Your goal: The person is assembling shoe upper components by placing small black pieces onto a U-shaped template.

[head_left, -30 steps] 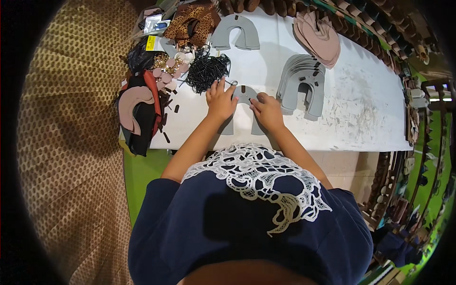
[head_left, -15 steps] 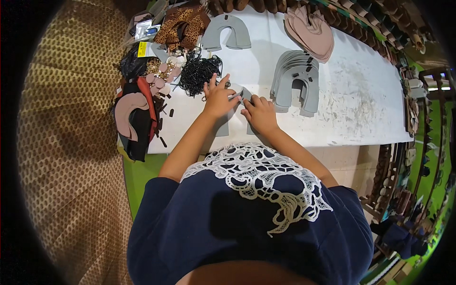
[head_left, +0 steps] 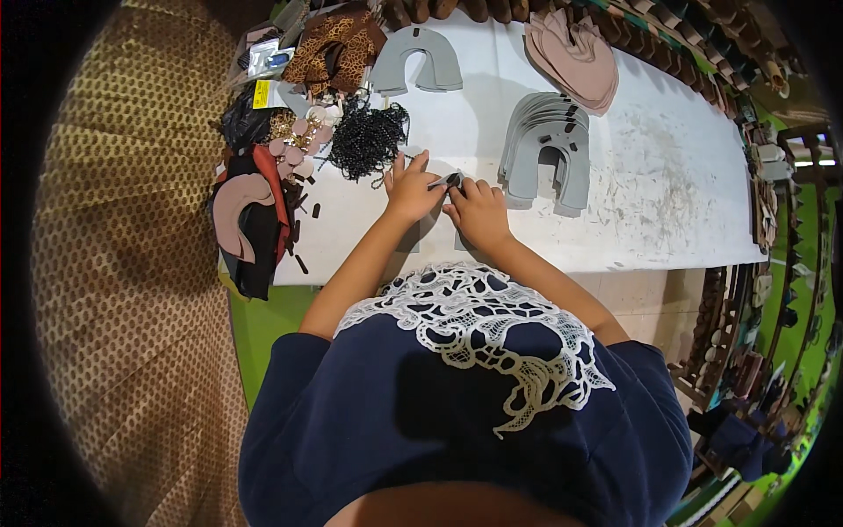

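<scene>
A grey U-shaped piece of shoe-upper material (head_left: pixel 408 240) lies on the table close to my body, mostly covered by my hands. My left hand (head_left: pixel 411 193) is over its left side, two fingers pointing away from me. The thumb is closed near a thin pale strip (head_left: pixel 438 182) at the curve of the piece; its kind is unclear. My right hand (head_left: pixel 480 211) is on the right side, fingers bent and fingertips gripping at a small black tab (head_left: pixel 454 179) on that curve. Just beyond my left hand sits a tangled heap of black beaded strands (head_left: pixel 364 136).
A stack of grey U-shaped pieces with black tabs (head_left: pixel 575 171) lies to the right. Another grey piece (head_left: pixel 417 53) and pink pieces (head_left: pixel 575 66) are farther back. Leopard-print material (head_left: pixel 338 48), pink discs (head_left: pixel 290 154) and loose black tabs (head_left: pixel 301 263) crowd the left of the white table (head_left: pixel 667 193).
Both hands have drawn closer together over the curve of the grey piece. The left fingers have come in and lowered slightly, and the black tab between the hands shows more plainly.
</scene>
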Demonstrator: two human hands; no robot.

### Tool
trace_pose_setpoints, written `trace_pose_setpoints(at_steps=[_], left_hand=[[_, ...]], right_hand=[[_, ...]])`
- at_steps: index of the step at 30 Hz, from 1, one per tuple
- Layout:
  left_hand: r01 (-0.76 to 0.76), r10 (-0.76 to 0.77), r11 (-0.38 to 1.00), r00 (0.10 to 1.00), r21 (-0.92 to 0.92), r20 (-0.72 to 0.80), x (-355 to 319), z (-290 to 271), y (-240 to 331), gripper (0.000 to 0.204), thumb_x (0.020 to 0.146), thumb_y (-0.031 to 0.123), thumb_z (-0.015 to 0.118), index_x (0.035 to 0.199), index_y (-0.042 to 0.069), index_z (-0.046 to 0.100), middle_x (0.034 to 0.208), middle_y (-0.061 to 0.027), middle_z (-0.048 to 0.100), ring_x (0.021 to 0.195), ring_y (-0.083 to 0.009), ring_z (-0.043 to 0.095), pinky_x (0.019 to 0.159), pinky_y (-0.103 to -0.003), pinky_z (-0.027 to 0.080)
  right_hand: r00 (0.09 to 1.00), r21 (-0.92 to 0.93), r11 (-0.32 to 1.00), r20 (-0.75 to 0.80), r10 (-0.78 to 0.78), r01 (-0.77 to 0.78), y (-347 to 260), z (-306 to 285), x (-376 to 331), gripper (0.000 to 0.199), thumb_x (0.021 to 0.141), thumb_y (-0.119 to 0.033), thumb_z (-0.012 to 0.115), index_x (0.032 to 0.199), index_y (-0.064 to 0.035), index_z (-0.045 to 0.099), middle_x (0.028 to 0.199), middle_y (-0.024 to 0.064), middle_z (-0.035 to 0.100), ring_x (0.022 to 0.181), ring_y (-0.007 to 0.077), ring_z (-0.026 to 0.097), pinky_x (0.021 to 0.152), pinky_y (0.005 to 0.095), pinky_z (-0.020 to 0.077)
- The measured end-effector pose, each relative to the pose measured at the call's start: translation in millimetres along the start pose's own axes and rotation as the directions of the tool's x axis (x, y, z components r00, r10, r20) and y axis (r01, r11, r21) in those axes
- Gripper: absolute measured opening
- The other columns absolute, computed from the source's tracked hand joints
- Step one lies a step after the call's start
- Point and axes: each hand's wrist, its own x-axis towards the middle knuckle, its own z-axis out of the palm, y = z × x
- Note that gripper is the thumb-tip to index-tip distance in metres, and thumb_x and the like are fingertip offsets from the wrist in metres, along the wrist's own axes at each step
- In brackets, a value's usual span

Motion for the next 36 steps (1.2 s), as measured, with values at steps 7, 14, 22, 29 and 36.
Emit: trace_pose_setpoints(at_steps=[7, 14, 22, 29, 36], left_hand=[[0.040, -0.040, 0.999, 0.999, -0.010, -0.013, -14.5, 7.0, 7.5, 0.025, 0.076, 0.037, 0.063, 0.097, 0.026, 0.072, 0.142, -0.0100, 0.037, 0.132, -0.0448, 0.018, 0.101, -0.061, 0.013], [0.023, -0.026, 0.999, 0.998, -0.040, -0.063, -38.4, 23.3, 14.2, 0.036, 0.073, 0.031, 0.064, 0.109, 0.028, 0.066, 0.146, -0.0186, 0.026, 0.133, -0.0457, 0.016, 0.102, -0.061, 0.009], [-0.030, 0.032, 0.999, 0.996, 0.023, -0.088, -41.2, 12.5, 28.6, 0.036, 0.077, 0.038, 0.061, 0.107, 0.019, 0.067, 0.143, -0.0208, 0.028, 0.133, -0.0441, 0.015, 0.102, -0.062, 0.010], [-0.032, 0.036, 0.996, 0.998, 0.087, -0.053, -5.7, 1.7, 19.1, 0.021, 0.077, 0.035, 0.061, 0.084, 0.019, 0.073, 0.135, -0.0146, 0.043, 0.130, -0.0436, 0.022, 0.102, -0.060, 0.012], [-0.103, 0.122, 0.989, 0.971, 0.103, -0.204, 1.7, 6.4, 14.5, 0.012, 0.074, 0.027, 0.064, 0.079, 0.018, 0.070, 0.129, -0.0106, 0.049, 0.128, -0.0382, 0.027, 0.102, -0.054, 0.015]], right_hand=[[1.000, 0.046, 0.999, -0.026, 0.000, 0.001, 4.4, -2.6, -5.1, 0.031, 0.076, -0.035, 0.064, 0.095, -0.0102, 0.063, 0.097, 0.0052, 0.052, 0.094, 0.0231, 0.048, 0.078, 0.0394, 0.0379], [0.999, 0.182, 0.983, -0.037, 0.019, -0.012, 7.6, -3.6, -20.8, 0.030, 0.079, -0.027, 0.061, 0.095, -0.0021, 0.061, 0.111, 0.0129, 0.052, 0.111, 0.0313, 0.046, 0.092, 0.0435, 0.0368], [0.998, 0.185, 0.983, -0.067, -0.003, 0.015, 14.8, 2.8, -27.5, 0.029, 0.079, -0.024, 0.061, 0.095, -0.0004, 0.062, 0.119, 0.0147, 0.051, 0.114, 0.0316, 0.045, 0.096, 0.0431, 0.0352], [0.996, 0.226, 0.974, -0.089, 0.008, 0.012, 15.1, 2.2, -27.6, 0.031, 0.078, -0.024, 0.062, 0.099, -0.0007, 0.062, 0.126, 0.0148, 0.048, 0.116, 0.0318, 0.044, 0.097, 0.0434, 0.0343], [0.997, 0.230, 0.973, -0.073, 0.001, 0.016, 17.0, 2.0, -28.7, 0.033, 0.079, -0.025, 0.062, 0.102, -0.0007, 0.061, 0.126, 0.0146, 0.047, 0.114, 0.0334, 0.044, 0.097, 0.0436, 0.0343]])
